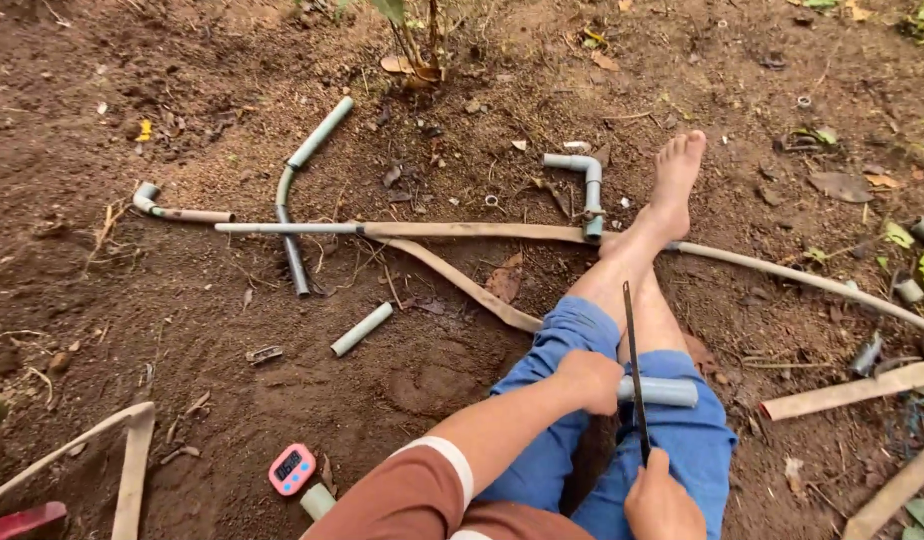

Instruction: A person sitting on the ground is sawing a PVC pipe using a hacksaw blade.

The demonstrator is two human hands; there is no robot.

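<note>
Ground: brown bare soil [182, 340], scattered with dry leaves and small stones, no floor or walls in sight.
Left hand: the left hand [589, 380] is closed around a short grey pipe [664, 391] lying across the knees in blue trousers.
Right hand: the right hand [660, 497] grips the handle of a thin dark saw blade [633, 360], which crosses the pipe just beside the left hand.
Ahead of the hands: a bare foot [674, 180] rests on a long pipe run [432, 230] with an elbow piece [580, 175].
Left of the hands: a loose pipe offcut [362, 329], a pink timer [292, 468], open soil between them.
Right of the hands: tan strips [842, 392] near the edge.
</note>
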